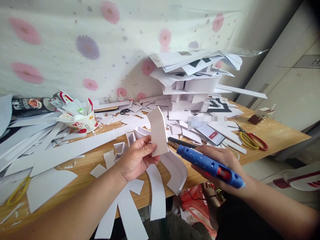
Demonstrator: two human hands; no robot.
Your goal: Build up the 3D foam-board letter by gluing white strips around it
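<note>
My left hand (138, 159) pinches a slightly curved white board piece (158, 133) upright between thumb and fingers. Wrapped in my right hand (222, 160) is a blue glue gun (210, 165), its nozzle pointing left at the right edge of that piece. Behind and below the held piece lies a curved white part with a raised wall (176, 170). A curved flat strip (157, 193) hangs over the front edge of the table. Small white folded pieces (120, 148) stand left of the curved part.
Scraps cover the wooden table (282, 135). A stacked white model with sheets on top (197, 83) stands at the back. Nearby are a phone (211, 133), scissors (253, 140), a small brown box (261, 115), a paper bowl (83, 124), a black can (30, 106) and yellow-handled scissors (18, 191).
</note>
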